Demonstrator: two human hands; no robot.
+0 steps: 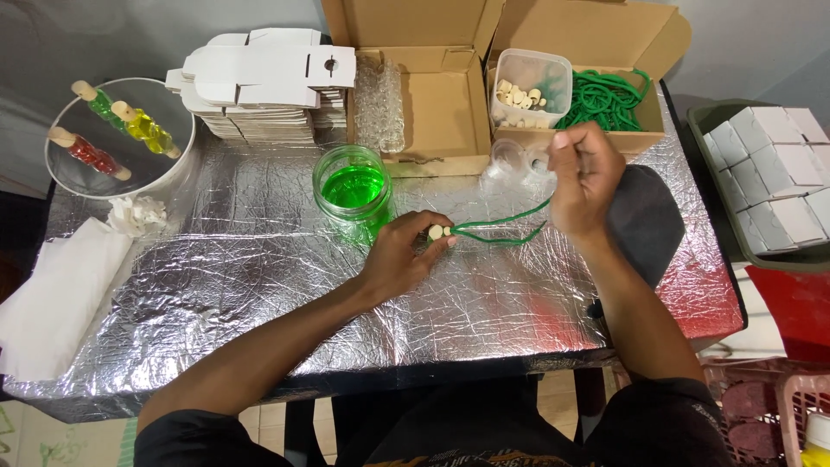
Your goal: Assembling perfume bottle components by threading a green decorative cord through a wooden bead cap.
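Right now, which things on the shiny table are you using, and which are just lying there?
In use:
left hand pinching wooden beads
right hand pulling green cord

Lying about:
green jar
tub of beads
flat white boxes
dark cloth
bowl of coloured pieces

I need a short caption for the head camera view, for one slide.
Left hand pinches small wooden beads on a green cord pulled by the right hand, beside a jar of green liquid.

Table cover (259,285): crinkled shiny foil. Beads (439,232): matt wood. Boxes (432,95): matt cardboard. Jar (352,192): glossy clear.
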